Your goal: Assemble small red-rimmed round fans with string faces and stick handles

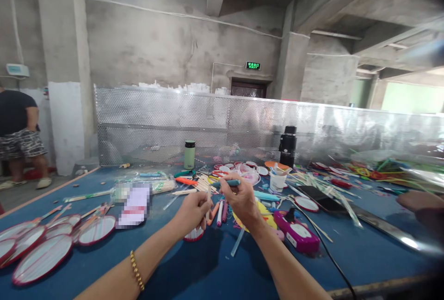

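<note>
My left hand (pixel 194 211) is closed around a thin wooden stick (pixel 209 193) that points upward. Just below that hand shows part of a small white disc with a red rim (pixel 194 235); whether it is joined to the stick is hidden. My right hand (pixel 241 200) is closed on a teal pen-shaped tool (pixel 227 183), held nearly level with its tip to the left, near the stick's top. Under and between the hands lie several crayon-like sticks (pixel 219 213) in purple, pink and orange. A yellow piece (pixel 266 217) is partly covered by my right hand.
Red-rimmed round fans (pixel 43 259) overlap at left. A purple power strip (pixel 296 233) with a black cable sits right, near a white cup (pixel 278 180) and phone (pixel 322 198). A green bottle (pixel 189 154) and black flask (pixel 287 146) stand behind. A person (pixel 19 129) is far left.
</note>
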`<state>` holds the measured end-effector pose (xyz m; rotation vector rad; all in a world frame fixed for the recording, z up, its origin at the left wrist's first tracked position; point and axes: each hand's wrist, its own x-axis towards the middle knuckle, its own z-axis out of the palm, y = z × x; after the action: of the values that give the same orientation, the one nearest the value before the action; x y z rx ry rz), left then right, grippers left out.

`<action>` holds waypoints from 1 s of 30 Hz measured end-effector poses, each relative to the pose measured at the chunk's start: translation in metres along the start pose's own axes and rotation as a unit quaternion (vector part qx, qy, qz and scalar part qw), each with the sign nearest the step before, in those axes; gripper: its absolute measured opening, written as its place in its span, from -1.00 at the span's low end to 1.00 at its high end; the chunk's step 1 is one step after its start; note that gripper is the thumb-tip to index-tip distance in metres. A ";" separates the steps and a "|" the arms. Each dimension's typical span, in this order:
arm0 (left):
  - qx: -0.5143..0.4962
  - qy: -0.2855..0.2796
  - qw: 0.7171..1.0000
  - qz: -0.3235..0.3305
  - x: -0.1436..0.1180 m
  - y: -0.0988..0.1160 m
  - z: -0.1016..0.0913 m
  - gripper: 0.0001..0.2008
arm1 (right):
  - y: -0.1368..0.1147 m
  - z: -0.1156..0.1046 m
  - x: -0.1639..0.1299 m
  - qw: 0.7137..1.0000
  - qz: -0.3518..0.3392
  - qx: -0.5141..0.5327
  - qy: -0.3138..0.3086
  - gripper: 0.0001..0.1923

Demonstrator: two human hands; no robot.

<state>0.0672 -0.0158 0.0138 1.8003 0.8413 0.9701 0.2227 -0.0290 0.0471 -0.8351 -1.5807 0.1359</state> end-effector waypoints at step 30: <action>-0.012 0.000 1.000 0.006 0.001 -0.002 0.000 -0.78 | 0.001 0.000 -0.001 1.000 -0.006 0.012 0.005 -0.82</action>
<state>0.0676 -0.0147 0.0124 1.7872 0.8155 0.9838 0.2236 -0.0284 0.0459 -0.8070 -1.5714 0.1416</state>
